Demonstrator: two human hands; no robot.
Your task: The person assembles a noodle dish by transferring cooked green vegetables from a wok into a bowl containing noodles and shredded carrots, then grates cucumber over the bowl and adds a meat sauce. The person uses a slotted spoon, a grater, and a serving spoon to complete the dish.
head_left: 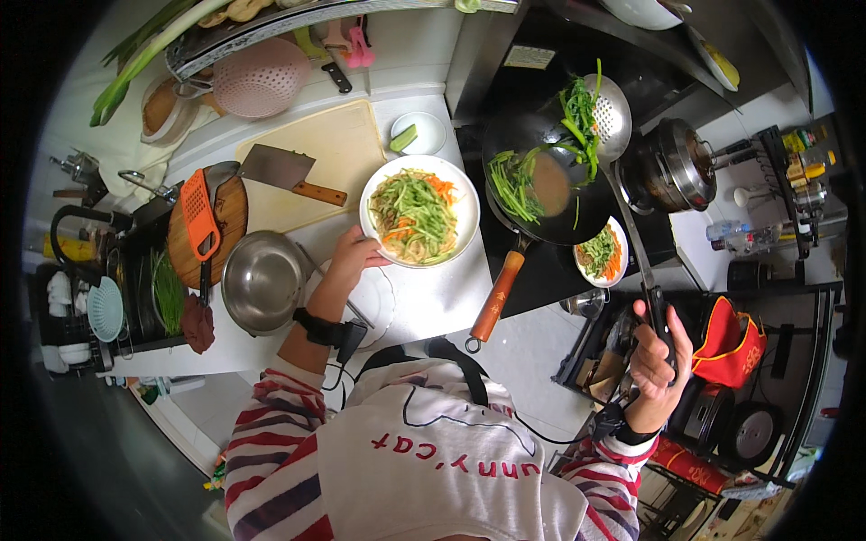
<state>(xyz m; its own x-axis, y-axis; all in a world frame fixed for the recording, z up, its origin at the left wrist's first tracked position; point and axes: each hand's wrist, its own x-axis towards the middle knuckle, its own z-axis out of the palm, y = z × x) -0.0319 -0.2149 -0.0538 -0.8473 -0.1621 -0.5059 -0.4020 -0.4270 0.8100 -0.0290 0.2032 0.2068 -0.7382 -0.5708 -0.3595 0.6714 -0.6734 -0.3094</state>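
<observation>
My left hand (350, 259) grips the near left rim of a white plate (371, 197). Noodles (393, 242) lie on the plate under shredded cucumber (417, 209) and carrot strips (442, 187). In my right hand (660, 353) is the long dark handle of a metal skimmer (615, 115), whose perforated head sits at the far right rim of the wok (510, 135). Leafy greens (577, 110) hang over the skimmer's edge into the wok. Inside the wok, more greens (514, 187) rest left of some cloudy liquid (548, 183).
Left on the counter are a cleaver (278, 168) on a cutting board (352, 126), a steel bowl (263, 281) and an orange grater (199, 216). The wok's wooden handle (499, 296) juts toward me. A smaller plate (615, 236) and a lidded pot (672, 167) stand right of the wok.
</observation>
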